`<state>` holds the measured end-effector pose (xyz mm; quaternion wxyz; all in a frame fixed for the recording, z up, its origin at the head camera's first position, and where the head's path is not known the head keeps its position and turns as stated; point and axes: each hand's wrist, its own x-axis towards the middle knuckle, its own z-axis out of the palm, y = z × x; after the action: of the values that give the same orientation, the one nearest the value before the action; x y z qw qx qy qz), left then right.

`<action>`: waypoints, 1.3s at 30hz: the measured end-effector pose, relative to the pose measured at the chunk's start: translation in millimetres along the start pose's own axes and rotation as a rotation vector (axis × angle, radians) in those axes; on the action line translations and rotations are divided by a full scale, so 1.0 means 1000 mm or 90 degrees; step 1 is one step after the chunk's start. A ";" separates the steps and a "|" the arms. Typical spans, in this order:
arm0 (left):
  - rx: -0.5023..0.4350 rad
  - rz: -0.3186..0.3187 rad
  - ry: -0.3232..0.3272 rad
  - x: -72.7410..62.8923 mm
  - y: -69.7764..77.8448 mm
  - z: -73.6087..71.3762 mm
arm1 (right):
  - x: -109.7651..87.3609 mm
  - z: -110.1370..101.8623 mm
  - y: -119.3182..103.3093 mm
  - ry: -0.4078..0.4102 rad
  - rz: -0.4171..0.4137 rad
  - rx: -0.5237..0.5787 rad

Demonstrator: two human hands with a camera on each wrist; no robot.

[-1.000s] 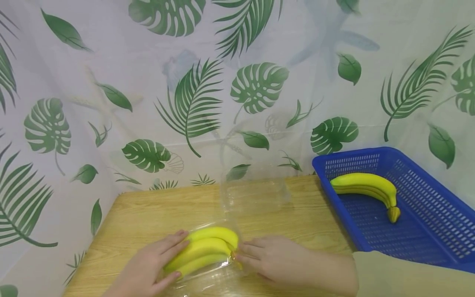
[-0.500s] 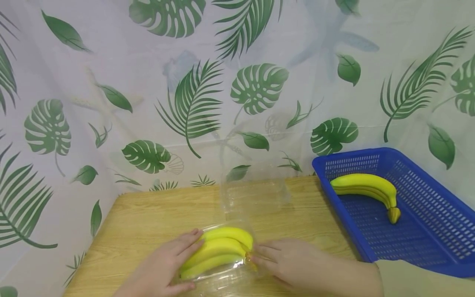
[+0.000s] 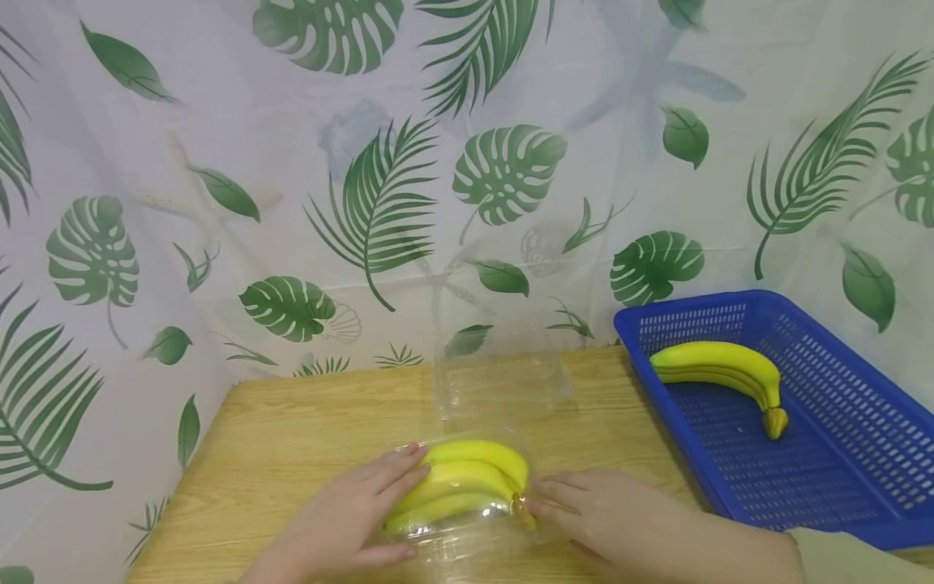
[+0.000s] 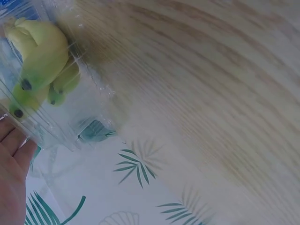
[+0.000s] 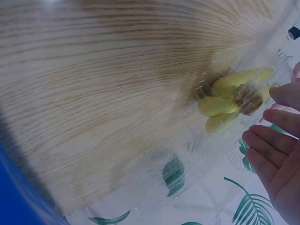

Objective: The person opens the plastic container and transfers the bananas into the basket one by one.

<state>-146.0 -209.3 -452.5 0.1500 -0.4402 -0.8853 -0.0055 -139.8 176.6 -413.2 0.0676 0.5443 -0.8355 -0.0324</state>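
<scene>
A bunch of yellow bananas (image 3: 467, 483) lies inside a clear plastic clamshell box (image 3: 438, 531) at the front of the wooden table. My left hand (image 3: 350, 511) is at the box's left end, fingers reaching over the far corner and thumb along the near side. At the stem end, my right hand (image 3: 606, 511) has its straight fingertips right at the box's right side. The right wrist view shows those fingers (image 5: 269, 143) spread beside the plastic. In the left wrist view, the left fingers (image 4: 16, 145) lie against the box wall below the banana tips (image 4: 47, 61).
A blue perforated basket (image 3: 679, 438) stands at the right, with another bunch of bananas (image 3: 718, 365) in it. Behind the box is a second clear plastic container (image 3: 503, 389). A leaf-print sheet (image 3: 379, 341) hangs at the table's back edge.
Both hands and the box with the bananas have slid to the right across the table, toward the blue basket. The basket and the rear container have stayed put.
</scene>
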 end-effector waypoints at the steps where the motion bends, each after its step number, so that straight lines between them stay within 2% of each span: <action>1: 0.001 0.005 0.005 0.002 0.000 0.001 | -0.002 0.000 0.000 -0.002 0.005 0.005; 7: 0.019 0.041 0.049 0.010 0.001 0.006 | -0.012 0.000 0.003 -0.027 0.047 0.062; 11: 0.029 0.057 0.073 0.017 0.005 0.007 | -0.018 0.001 0.005 -0.022 0.064 0.079; 19: 0.036 0.064 0.091 0.028 0.010 0.011 | -0.027 0.001 0.009 -0.043 0.111 0.095; 25: 0.033 0.059 0.089 0.035 0.013 0.012 | -0.033 0.003 0.012 -0.014 0.100 0.071; 33: 0.022 0.047 0.064 0.045 0.016 0.014 | -0.040 0.002 0.013 -0.044 0.152 0.081; 39: 0.001 0.022 0.040 0.051 0.019 0.013 | -0.046 0.006 0.014 -0.016 0.148 0.046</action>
<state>-163.7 -155.8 -453.6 0.1781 -0.4548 -0.8724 -0.0158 -135.6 223.9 -421.2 0.0409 0.4451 -0.8945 -0.0012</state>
